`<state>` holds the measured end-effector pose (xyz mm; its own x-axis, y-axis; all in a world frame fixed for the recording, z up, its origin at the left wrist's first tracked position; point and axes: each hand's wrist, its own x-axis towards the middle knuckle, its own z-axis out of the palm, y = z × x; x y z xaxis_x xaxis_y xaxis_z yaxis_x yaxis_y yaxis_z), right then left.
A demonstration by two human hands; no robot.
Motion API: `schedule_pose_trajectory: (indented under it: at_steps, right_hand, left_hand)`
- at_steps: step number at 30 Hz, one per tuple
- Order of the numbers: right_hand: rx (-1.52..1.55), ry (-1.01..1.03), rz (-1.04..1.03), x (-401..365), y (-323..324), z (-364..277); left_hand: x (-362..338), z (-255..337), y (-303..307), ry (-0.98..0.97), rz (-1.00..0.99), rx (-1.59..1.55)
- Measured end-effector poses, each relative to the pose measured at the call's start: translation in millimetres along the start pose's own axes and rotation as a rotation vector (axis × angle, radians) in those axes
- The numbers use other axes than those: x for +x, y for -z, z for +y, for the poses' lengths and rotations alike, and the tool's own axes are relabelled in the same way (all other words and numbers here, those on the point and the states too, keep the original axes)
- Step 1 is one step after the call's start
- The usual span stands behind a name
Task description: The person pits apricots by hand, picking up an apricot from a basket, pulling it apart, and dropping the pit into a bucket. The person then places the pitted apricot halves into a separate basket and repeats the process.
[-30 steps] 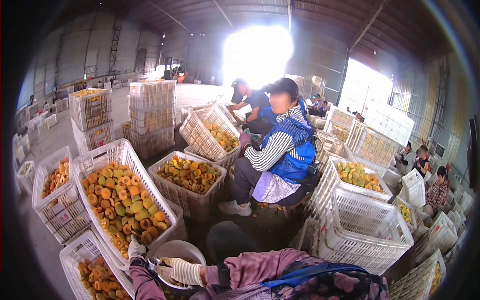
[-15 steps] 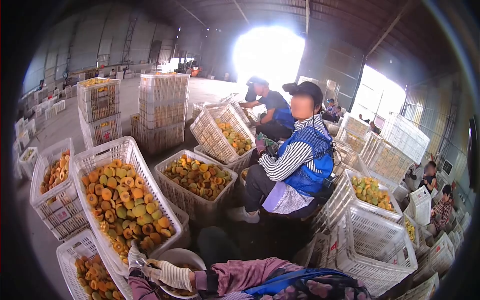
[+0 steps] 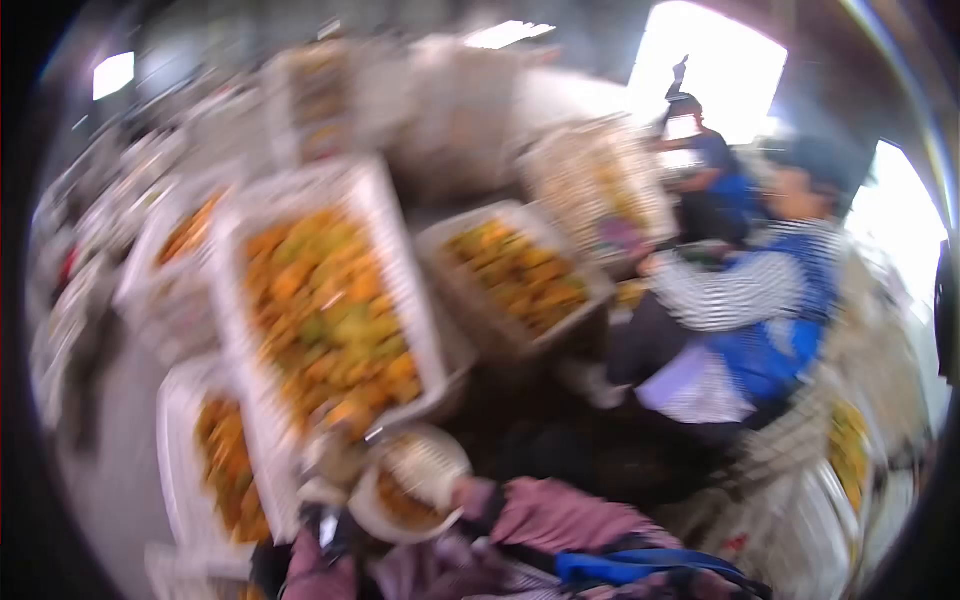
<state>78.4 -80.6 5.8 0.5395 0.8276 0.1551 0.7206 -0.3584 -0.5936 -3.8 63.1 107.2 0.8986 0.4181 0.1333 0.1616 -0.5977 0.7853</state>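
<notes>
Motion smears both of my gloved hands. My left hand (image 3: pixel 335 458) is at the near corner of the big white crate (image 3: pixel 408 300) of orange and yellow-green apricots (image 3: pixel 330 310), many cut open. An orange apricot (image 3: pixel 350 416) shows at its fingertips. My right hand (image 3: pixel 422 468), in a ribbed white glove, is curled over a white bucket (image 3: pixel 447 521). A small shiny metal tool (image 3: pixel 375 434) sticks out on its left side, toward the left hand; its kind is blurred. Brownish-orange pieces (image 3: pixel 400 505) lie inside the bucket.
Another fruit crate (image 3: pixel 432 245) stands ahead, and one (image 3: pixel 178 450) sits low at left. A person in a blue vest (image 3: pixel 790 330) sits at right beside a tilted crate (image 3: pixel 585 180); another person (image 3: pixel 715 175) is behind. Stacked crates (image 3: pixel 465 120) stand farther back.
My view has swung left and down, so the scene sits farther right and is blurred. My hands, close together before, are now apart, the right one over the bucket.
</notes>
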Motion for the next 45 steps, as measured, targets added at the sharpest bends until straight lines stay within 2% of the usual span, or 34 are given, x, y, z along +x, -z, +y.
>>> schedule_pose_trajectory:
  at_steps: [1, 2, 3, 4, 5, 6, 7, 8, 9, 11, 12, 17, 19, 20, 25, 28, 30, 33, 35, 39, 40, 41, 42, 43, 45]
  right_hand:
    - [0.129, -0.098, -0.156, 4.3, 29.0, -23.5]
    - [0.224, -0.207, -0.318, 1.9, 42.3, -35.5]
    - [0.594, -0.381, -0.269, -2.8, 29.2, -32.7]
    - [1.065, -0.565, -0.134, -6.4, 16.2, -28.9]
    - [1.427, -0.71, 0.043, -9.1, 3.1, -24.2]
    - [1.287, -0.721, 0.045, -8.8, 16.1, -30.3]
    - [1.141, -0.726, 0.05, -11.6, 21.3, -27.4]
    - [0.986, -0.404, 0.313, -13.2, 0.8, -15.5]
    - [0.992, -0.403, 0.312, -15.3, 8.8, -24.4]
    - [0.481, -0.359, 0.2, -16.6, 24.5, -23.6]
    - [0.462, -0.425, 0.191, -16.7, 17.3, -19.9]
    - [0.672, -0.521, 0.094, -19.8, 17.3, -13.9]
    - [0.725, -0.625, -0.023, -21.5, 16.5, -15.8]
    - [0.65, -0.558, 0.05, -23.4, 6.6, -13.3]
    - [0.583, -0.553, 0.079, -19.9, 15.9, -24.9]
    - [0.475, -0.581, -0.087, -17.6, 18.8, -34.4]
    - [0.508, -0.581, -0.106, -17.6, 12.8, -40.3]
    - [0.555, -0.602, -0.147, -16.8, 3.4, -53.0]
    - [0.622, -0.53, -0.147, -16.6, -9.9, -56.2]
    - [0.586, -0.419, -0.196, -18.4, -34.9, -60.8]
    - [0.585, -0.408, -0.201, -19.4, -43.1, -62.6]
    - [0.746, -0.416, -0.149, -21.6, -51.8, -65.2]
    - [0.908, -0.426, -0.097, -20.5, -49.9, -70.4]
    - [0.915, -0.424, -0.104, -21.3, -46.1, -73.3]
    - [0.715, -0.416, -0.242, -22.6, -31.5, -74.2]
  left_hand:
    - [4.8, 14.8, -3.1, 0.056, -0.032, -0.034]
    - [-0.7, 3.6, -17.1, 0.128, -0.042, -0.377]
    - [-4.1, -7.6, -31.8, 0.207, -0.022, -0.773]
    - [-6.1, -19.2, -47.1, 0.286, 0.021, -1.112]
    - [-4.3, -17.4, -51.3, 0.534, -0.056, -1.39]
    - [-6.5, -27.7, -71.5, 0.503, 0.138, -1.277]
    - [-7.6, -37.4, -78.3, 0.487, 0.143, -1.33]
    - [-8.8, -47.3, -85.3, 0.472, 0.147, -1.382]
    - [-9.7, -36.1, -79.3, 0.473, 0.149, -1.377]
    - [0.6, -16.9, -84.0, 0.404, 0.178, -1.393]
    - [5.3, -13.0, -81.9, 0.627, 0.185, -1.401]
    - [11.8, -14.7, -97.0, 0.641, 0.277, -1.427]
    - [12.3, -14.5, -101.5, 0.652, 0.359, -1.363]
    - [12.0, -12.5, -98.7, 0.679, 0.347, -1.319]
    - [7.7, -5.3, -93.1, 0.718, 0.362, -1.212]
    - [-4.5, -19.4, -93.8, 0.743, 0.378, -1.279]
    - [-15.7, -32.1, -90.1, 0.544, 0.3, -1.128]
    - [-24.8, -40.8, -81.0, 0.454, 0.377, -1.035]
    - [-28.4, -35.2, -70.2, 0.51, 0.343, -1.084]
    - [-34.6, -45.6, -60.4, 0.374, 0.386, -0.983]
    - [-37.3, -57.3, -57.7, 0.248, 0.304, -0.972]
    - [-39.8, -64.3, -54.5, 0.126, 0.221, -0.953]
    - [-40.2, -62.0, -50.9, 0.119, 0.19, -0.997]
    - [-41.9, -62.3, -48.9, 0.123, 0.197, -0.99]
    - [-43.5, -62.3, -48.9, 0.219, 0.23, -0.973]
